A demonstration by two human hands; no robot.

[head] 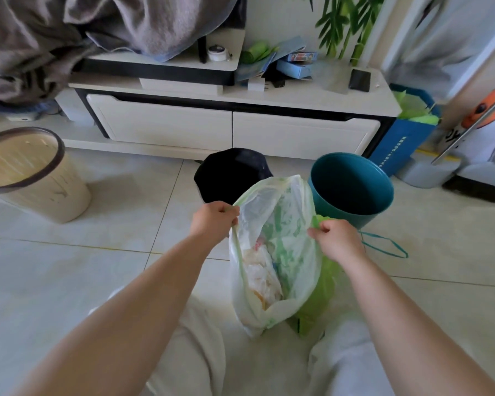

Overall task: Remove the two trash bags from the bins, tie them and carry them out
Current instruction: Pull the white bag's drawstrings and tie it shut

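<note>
Both hands hold one trash bag (272, 252) open between them, above a pale tiled floor (69, 270). Left hand (215, 220) is closed in a fist on the bag's left rim; right hand (336, 240) pinches the right rim, along with a bright green strip of plastic. This bag is thin, whitish and see-through with green streaks, hangs out of any bin between the person's knees, and shows crumpled paper waste inside. A second, solid green bag (316, 304) sits just behind it, to the right and touching it.

A long white cabinet (232, 127) with two drawers runs across the back, and a grey blanket (69, 32) spills over its left end. At the left stands a cream bin (35, 178) with a dark rim. Straight ahead, a teal bin (352, 190) is tilted toward the camera, its inside bare. Beside it, to the left and partly hidden by the whitish bag, stands a black bin (232, 174). A blue carton (403, 132) by the cabinet's right end has a column of white writing, too small to read. On top of the cabinet lie small blue boxes (297, 64) with unreadable print and a dark phone (360, 80). A thin teal cord (386, 245) lies looped on the floor near the right hand.
</note>
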